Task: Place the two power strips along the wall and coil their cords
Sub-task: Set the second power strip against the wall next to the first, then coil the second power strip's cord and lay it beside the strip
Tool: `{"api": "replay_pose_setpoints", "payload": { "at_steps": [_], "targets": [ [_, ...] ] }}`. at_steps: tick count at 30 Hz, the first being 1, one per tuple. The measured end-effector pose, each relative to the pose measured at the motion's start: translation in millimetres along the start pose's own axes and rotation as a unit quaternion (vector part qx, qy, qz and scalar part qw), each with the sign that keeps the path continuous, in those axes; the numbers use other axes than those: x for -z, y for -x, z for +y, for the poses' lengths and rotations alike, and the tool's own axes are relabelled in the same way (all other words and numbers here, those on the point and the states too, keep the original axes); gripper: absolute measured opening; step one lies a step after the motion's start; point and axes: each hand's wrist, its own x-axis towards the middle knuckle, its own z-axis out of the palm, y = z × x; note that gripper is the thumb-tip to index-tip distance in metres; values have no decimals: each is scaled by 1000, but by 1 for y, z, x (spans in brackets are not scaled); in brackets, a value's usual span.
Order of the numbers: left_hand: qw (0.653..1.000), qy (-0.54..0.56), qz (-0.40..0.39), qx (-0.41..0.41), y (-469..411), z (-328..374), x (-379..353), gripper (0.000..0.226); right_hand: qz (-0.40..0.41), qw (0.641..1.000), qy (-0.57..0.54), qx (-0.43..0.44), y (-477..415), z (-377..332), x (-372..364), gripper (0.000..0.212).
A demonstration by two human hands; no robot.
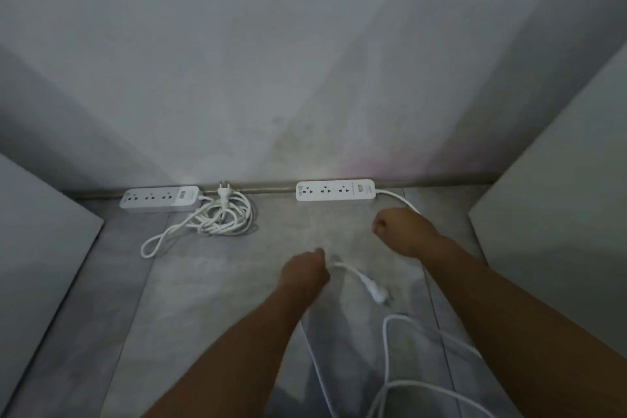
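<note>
White cord (353,270) held by left hand (305,273), its strip (336,190) against wall (271,78)

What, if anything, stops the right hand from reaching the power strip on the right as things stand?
Nothing visible, so probably yes. The right hand is close in front of the right power strip, only bare floor between them.

Left strip (160,199) and right strip (336,190) against wall (271,78); coiled cord (224,217) between.
</note>
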Motion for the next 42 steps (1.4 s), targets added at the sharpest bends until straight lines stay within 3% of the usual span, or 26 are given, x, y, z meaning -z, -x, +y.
{"api": "replay_pose_setpoints", "payload": {
  "at_steps": [3,5,9,12,15,19,21,26,28,30,34,39,42],
  "targets": [
    [992,72,99,3,9,9,66,27,-11,999,-28,-28,29,-11,19,26],
    [980,136,148,1,23,19,108,28,8,988,-147,-50,48,-27,37,31],
    [958,210,196,-24,71,38,180,26,47,901,-418,-107,93,-68,82,48],
    [941,240,228,-70,116,41,218,20,54,848,-517,-105,128,-95,116,52],
    [891,372,251,-68,162,49,229,15,38,821,-565,-76,160,-114,139,50],
    [841,499,202,-59,209,49,220,11,4,774,-631,-52,189,-137,153,22],
    [831,532,145,-74,222,43,218,9,-9,717,-696,-43,196,-148,152,13],
    [909,406,-30,-86,217,33,197,13,-30,513,-858,-16,191,-173,160,18],
    [943,312,-91,-78,203,29,183,10,-1,459,-888,-28,180,-176,169,20],
    [965,213,-134,-77,188,22,172,23,17,424,-904,-41,166,-175,175,25],
    [970,135,-190,-68,158,3,162,33,25,409,-910,-58,138,-178,174,27],
    [990,107,-87,-12,129,-7,177,25,-47,458,-886,-59,107,-174,163,34],
    [986,146,-67,-42,106,-13,190,25,-104,427,-897,-49,93,-156,176,45]
  ]
}}
